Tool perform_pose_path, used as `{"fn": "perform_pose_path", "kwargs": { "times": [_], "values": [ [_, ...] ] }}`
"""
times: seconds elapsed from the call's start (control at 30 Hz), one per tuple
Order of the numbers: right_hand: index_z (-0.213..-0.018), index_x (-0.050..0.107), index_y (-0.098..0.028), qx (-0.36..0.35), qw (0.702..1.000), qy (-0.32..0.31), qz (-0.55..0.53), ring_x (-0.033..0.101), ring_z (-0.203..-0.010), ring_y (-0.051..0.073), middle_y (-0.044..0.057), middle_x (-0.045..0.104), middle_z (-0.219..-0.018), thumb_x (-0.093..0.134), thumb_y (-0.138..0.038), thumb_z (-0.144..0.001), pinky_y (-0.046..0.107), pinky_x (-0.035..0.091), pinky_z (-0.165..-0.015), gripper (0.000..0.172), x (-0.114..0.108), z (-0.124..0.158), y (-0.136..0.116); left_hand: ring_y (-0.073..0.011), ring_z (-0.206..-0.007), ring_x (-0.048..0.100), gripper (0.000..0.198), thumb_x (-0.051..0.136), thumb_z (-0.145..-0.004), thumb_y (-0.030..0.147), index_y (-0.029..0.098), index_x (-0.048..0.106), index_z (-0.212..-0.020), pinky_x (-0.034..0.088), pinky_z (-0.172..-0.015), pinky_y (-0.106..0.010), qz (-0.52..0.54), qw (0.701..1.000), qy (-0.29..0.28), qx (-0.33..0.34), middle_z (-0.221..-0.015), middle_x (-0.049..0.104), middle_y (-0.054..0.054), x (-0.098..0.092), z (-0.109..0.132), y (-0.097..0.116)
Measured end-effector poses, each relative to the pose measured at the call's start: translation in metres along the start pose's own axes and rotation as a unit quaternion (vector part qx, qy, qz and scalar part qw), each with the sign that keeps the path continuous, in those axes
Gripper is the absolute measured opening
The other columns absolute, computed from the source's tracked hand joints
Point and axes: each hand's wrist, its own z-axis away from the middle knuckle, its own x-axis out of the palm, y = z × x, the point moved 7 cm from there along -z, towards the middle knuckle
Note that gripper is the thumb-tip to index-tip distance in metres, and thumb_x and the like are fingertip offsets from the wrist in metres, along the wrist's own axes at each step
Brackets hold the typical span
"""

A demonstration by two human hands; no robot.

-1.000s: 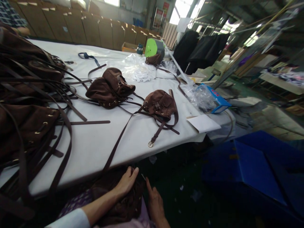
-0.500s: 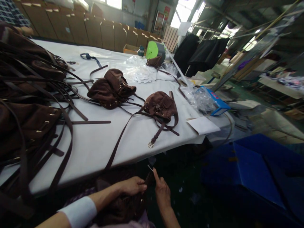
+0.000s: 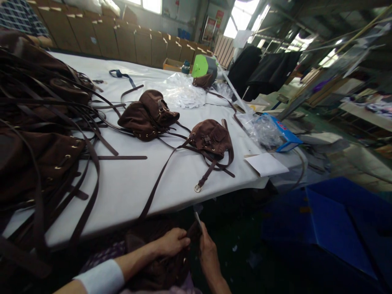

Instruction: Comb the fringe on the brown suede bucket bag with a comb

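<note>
My left hand [image 3: 174,241] is closed on the edge of a dark brown fabric bag [image 3: 157,271] with metal eyelets, held low at my lap, below the table's front edge. Close beside it, my right hand [image 3: 210,253] grips a slim, pale metal tool [image 3: 198,218], pointed upward. Its lower part is hidden in the fingers, so its kind is unclear. The tool lies against or very near a dark brown piece of the bag between both hands. On the white table [image 3: 122,183] rest two more brown bags, one nearer the edge [image 3: 211,136] and another behind [image 3: 143,118].
A heap of brown bags with long straps [image 3: 39,159] covers the table's left end. Clear plastic bags [image 3: 186,92], a blue box [image 3: 284,136] and a white sheet [image 3: 267,164] lie farther over. A large blue bin [image 3: 330,220] stands right. Another person's sleeve [image 3: 20,18] shows far left.
The tool has tilted and shows more broadly beside the brown piece. My right forefinger, extended before, has drawn in along it. My left hand keeps its hold; the view has shifted slightly.
</note>
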Motion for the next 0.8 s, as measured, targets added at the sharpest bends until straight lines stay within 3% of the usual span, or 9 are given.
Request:
{"fn": "perform_pose_path", "kwargs": {
  "times": [0.17,0.33,0.43,0.53,0.7,0.8],
  "values": [
    [-0.139,0.033,-0.016,0.002,0.998,0.025,-0.061,0.067,-0.1,0.02,0.011,0.067,-0.113,0.023,-0.018,-0.095,0.031,0.056,-0.084,0.045,-0.013,0.012,-0.001,-0.0146,-0.075,0.058,0.031,0.033,-0.089,0.041,0.016,0.052,-0.085,0.047,-0.069,-0.023,0.015,0.999,-0.012,0.046,-0.081,0.061,-0.003,0.0,0.001,0.02],
    [-0.146,0.02,-0.018,-0.074,0.997,0.007,0.033,0.059,-0.114,0.02,0.014,0.056,-0.132,0.029,-0.005,-0.088,0.031,0.053,-0.09,0.061,-0.017,0.014,-0.022,-0.0187,-0.074,0.063,0.04,0.026,-0.094,0.041,0.018,0.055,-0.08,0.048,-0.068,-0.028,-0.116,0.992,0.001,0.047,-0.077,0.065,-0.005,-0.001,0.005,0.029],
    [-0.147,0.025,-0.018,-0.02,0.986,-0.069,0.152,0.067,-0.096,0.022,0.012,0.066,-0.113,0.029,0.0,-0.085,0.031,0.054,-0.081,0.065,-0.003,0.01,-0.022,-0.0271,-0.081,0.066,0.033,0.034,-0.093,0.035,0.019,0.057,-0.076,0.05,-0.075,-0.038,-0.227,0.973,0.007,0.048,-0.082,0.069,-0.009,0.003,0.008,0.034],
    [-0.144,0.036,-0.02,0.042,0.964,-0.122,0.232,0.067,-0.092,0.023,0.011,0.068,-0.108,0.035,-0.001,-0.085,0.033,0.051,-0.086,0.063,0.012,0.008,-0.018,-0.0329,-0.078,0.068,0.029,0.037,-0.09,0.031,0.018,0.057,-0.073,0.051,-0.072,-0.045,-0.314,0.948,-0.008,0.062,-0.081,0.071,-0.012,0.01,0.011,0.038],
    [-0.143,0.039,-0.013,0.069,0.958,-0.139,0.239,0.066,-0.097,0.027,0.016,0.068,-0.106,0.034,-0.003,-0.088,0.035,0.05,-0.087,0.057,0.031,0.006,-0.019,-0.0299,-0.072,0.069,0.03,0.038,-0.091,0.029,0.019,0.059,-0.072,0.053,-0.068,-0.041,-0.378,0.923,-0.018,0.078,-0.08,0.072,-0.013,0.009,0.015,0.039],
    [-0.143,0.038,-0.015,0.077,0.959,-0.145,0.232,0.065,-0.101,0.025,0.015,0.068,-0.107,0.033,-0.004,-0.089,0.032,0.049,-0.089,0.055,0.033,0.005,-0.018,-0.0298,-0.071,0.069,0.033,0.037,-0.092,0.031,0.019,0.06,-0.071,0.052,-0.066,-0.039,-0.381,0.92,-0.015,0.086,-0.079,0.072,-0.013,0.006,0.017,0.04]
  ]
}}
